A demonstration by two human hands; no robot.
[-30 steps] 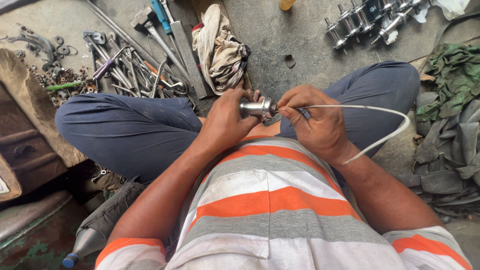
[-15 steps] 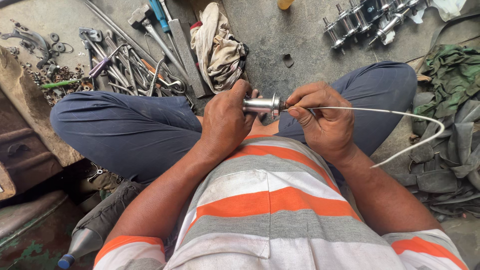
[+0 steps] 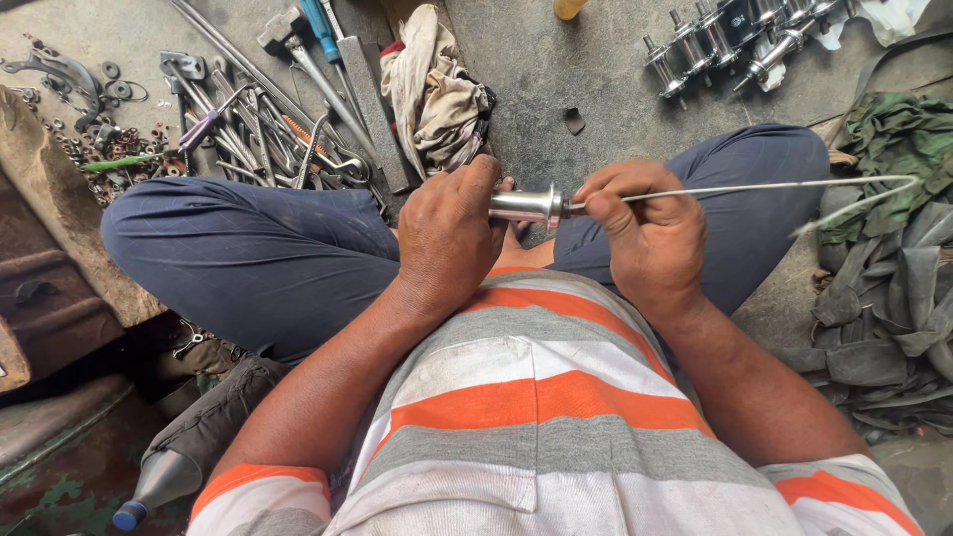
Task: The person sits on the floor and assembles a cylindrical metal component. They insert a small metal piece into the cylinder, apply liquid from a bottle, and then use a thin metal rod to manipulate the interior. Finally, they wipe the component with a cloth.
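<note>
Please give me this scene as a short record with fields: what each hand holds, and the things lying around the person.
left hand: grips a shiny metal hub, held level over the lap
right hand: pinches a thin metal wire at the hub's end
wire: runs out to the right, then bends back
posture: seated cross-legged on a concrete floor
floor, upper left: pile of hand tools, crumpled rag
floor, upper right: row of similar hubs
right side: heap of dark rubber tubes

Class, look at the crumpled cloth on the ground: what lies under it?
The beige cloth lies on bare concrete, its left edge against a flat metal bar beside the tool pile. Whatever is beneath its folds is hidden.
</note>
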